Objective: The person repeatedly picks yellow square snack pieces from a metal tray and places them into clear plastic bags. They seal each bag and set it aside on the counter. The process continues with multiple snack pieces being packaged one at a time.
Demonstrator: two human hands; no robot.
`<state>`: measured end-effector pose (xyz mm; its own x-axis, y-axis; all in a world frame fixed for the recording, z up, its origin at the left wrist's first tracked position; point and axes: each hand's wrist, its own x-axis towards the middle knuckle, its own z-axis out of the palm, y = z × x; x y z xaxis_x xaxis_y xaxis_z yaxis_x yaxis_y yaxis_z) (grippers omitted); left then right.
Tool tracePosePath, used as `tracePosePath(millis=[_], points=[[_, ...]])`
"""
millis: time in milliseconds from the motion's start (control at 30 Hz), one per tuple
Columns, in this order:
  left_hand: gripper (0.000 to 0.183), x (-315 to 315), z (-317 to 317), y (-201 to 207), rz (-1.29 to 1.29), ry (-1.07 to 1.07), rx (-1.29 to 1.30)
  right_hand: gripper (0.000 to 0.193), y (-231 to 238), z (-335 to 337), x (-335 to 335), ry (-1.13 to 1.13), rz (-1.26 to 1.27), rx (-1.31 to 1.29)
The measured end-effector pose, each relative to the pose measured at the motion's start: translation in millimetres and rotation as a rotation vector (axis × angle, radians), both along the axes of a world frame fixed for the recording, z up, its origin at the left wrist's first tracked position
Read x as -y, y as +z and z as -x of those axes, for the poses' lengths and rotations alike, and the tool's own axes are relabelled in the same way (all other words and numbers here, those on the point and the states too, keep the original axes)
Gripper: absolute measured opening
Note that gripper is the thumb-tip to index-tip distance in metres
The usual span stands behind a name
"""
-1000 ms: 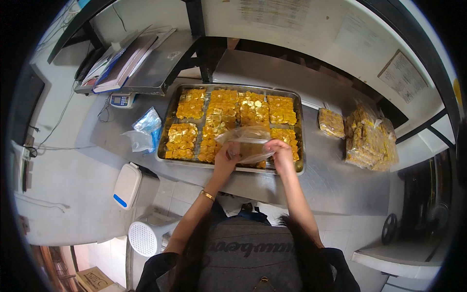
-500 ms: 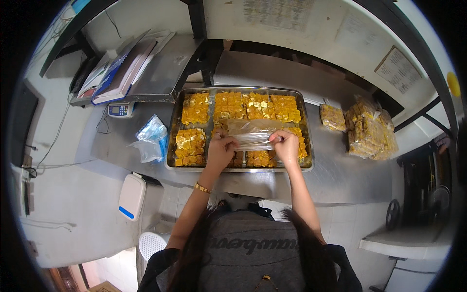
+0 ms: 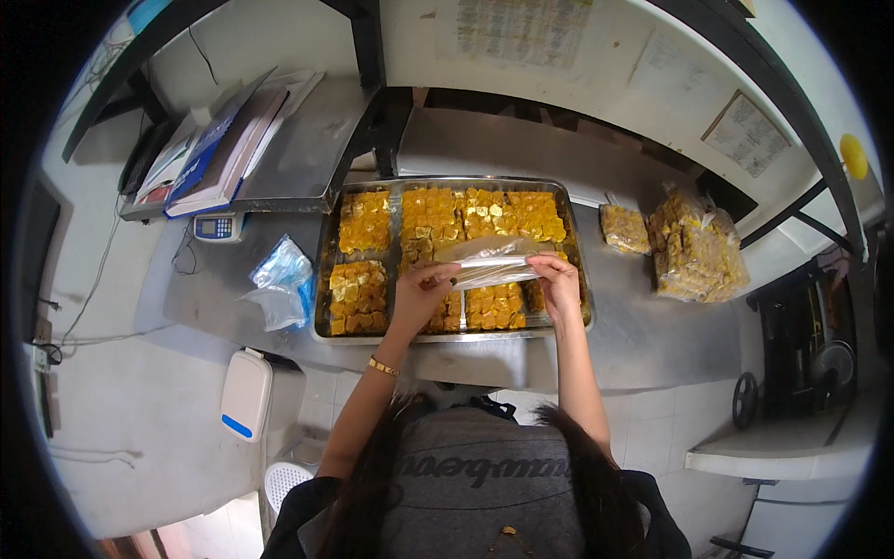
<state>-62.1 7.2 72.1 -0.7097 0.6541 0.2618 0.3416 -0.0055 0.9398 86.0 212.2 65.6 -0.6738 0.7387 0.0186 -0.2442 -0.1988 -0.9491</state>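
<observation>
Both my hands hold a clear plastic bag (image 3: 494, 270) stretched between them, just above a metal tray (image 3: 365, 340). My left hand (image 3: 424, 291) grips the bag's left end between thumb and fingers. Its right end is pinched by my right hand (image 3: 557, 285). The bag's upper edge shows a pale folded strip; whether anything lies inside I cannot make out. Glossy golden-yellow food pieces (image 3: 358, 296) sit in the tray in block-shaped groups with narrow gaps. The bag and my hands cover part of the front groups.
To the tray's right lie a small filled plastic pack (image 3: 624, 229) and a large pile of bagged pieces (image 3: 697, 244). Blue and clear plastic bags (image 3: 283, 275) lie at its left. Behind them are a scale (image 3: 219, 227) and a shelf (image 3: 293, 177) with folders. A lidded bin (image 3: 247, 395) stands below.
The bag's upper edge has turned into a taut pale strip between my hands. My right hand has shifted slightly, its fingers now lying along the bag's top edge. The whole view has tilted a little.
</observation>
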Motion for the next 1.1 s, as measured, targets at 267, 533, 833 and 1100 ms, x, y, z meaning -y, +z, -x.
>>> tracePosePath(millis=[267,533,833,1100], points=[[0.026,4,21,-18,-0.093,-0.012,0.337,0.019,7,20,-7,0.139,-0.161,0.156],[0.036,0,-3,58,0.303,0.381,-0.634,0.033,65,31,23,-0.072,-0.88,0.132],[0.049,4,7,36,0.526,0.429,-0.545,0.056,-75,88,-106,0.038,-0.345,1.021],[0.052,22,3,19,0.585,0.487,-0.485,0.068,-55,121,-75,-0.05,-0.208,1.071]])
